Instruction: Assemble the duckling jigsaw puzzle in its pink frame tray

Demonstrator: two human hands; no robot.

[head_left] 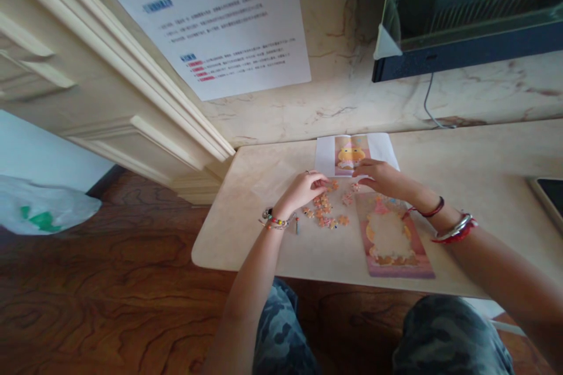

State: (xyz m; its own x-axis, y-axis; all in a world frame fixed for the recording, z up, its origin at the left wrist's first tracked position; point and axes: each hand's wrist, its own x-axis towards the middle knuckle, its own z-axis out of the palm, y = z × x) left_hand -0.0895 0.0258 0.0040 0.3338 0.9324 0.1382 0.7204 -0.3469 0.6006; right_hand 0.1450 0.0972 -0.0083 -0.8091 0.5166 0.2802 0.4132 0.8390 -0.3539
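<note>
Two hands are at work over the near-left part of the desk [264, 240].

1. Left hand [304, 187]: the fingers are curled downward, with the tips resting on the 11 o'clock edge of the loose puzzle pieces [325, 211]. Whether a piece is pinched between the fingers cannot be told (the pieces are too small to resolve). A beaded bracelet [275, 221] sits on this wrist.

2. Right hand [379, 177]: the palm faces down and the fingers are bent toward the left hand. It is at 1 o'clock of the loose pieces, above the far edge of the puzzle board [391, 243]. Whether it grips anything cannot be told. Red bangles [455, 229] sit on this forearm.

3. Loose puzzle pieces: these lie flat in a scattered cluster on the desk, between the two wrists.

4. Puzzle board: this lies flat at 4 o'clock of the cluster, just beside it. It has a pink border and a pale centre.

5. Reference sheet [352, 152]: this lies at 12 o'clock of the cluster, near the far desk edge. It shows a yellow figure, and the right hand covers its near edge.

Surroundings:
- A dark device [549, 196] lies at 3 o'clock, at the right edge of the view.
- A glass tank [466, 17] with a cable [428, 108] stands at 1 o'clock.
- A printed notice [220, 17] hangs at 11 o'clock.
- A plastic bag [39, 208] lies on the wooden floor [109, 293] at 9 o'clock.
</note>
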